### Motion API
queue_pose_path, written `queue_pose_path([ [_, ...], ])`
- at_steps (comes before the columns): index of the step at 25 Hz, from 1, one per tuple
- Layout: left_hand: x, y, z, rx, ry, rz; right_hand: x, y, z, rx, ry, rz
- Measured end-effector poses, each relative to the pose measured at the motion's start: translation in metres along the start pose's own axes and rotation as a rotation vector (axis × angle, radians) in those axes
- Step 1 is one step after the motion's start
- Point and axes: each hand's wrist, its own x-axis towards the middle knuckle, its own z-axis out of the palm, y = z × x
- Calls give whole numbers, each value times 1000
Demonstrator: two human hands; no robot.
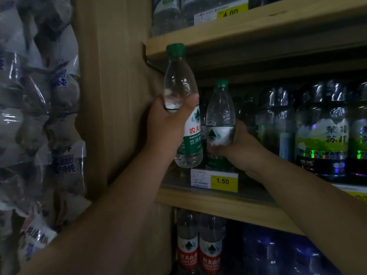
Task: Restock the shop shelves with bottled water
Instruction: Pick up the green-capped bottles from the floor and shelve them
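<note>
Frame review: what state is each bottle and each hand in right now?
left hand: grips left bottle at its middle.
left bottle: capped, tilted, in front of middle shelf.
right hand: grips right bottle low down.
right bottle: capped, upright, at middle shelf's front.
red-label bottles: upright, below middle shelf.
soda bottles: upright on middle shelf.

subject's visible body: left hand [168, 120] and right hand [240, 143], both bare. left forearm [119, 205] and right forearm [307, 195] likewise bare along their whole visible length — uncovered skin from wrist to the lower edge of the view. forearms broad, smooth in outline. light is dim — finer detail of nails and knuckles too soft to report.
</note>
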Motion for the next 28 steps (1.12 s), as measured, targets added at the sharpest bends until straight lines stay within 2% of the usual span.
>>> queue_pose_path([
  [7,4,-31,9,129,-47,-101,0,-2,1,16,12,3],
  [13,8,-41,1,87,-161,-246,2,1,1,6,17,9],
  [16,2,-41,-1,338,-211,-250,3,1,0,-25,10,6],
  [21,-11,-33,-8,684,-140,-113,7,0,1,-128,10,26],
  [25,-6,-27,-10,594,-238,-216,10,-4,2,-206,-13,73],
  [28,2,-38,-13,609,-235,-207,17,-5,5,-275,-11,126],
])
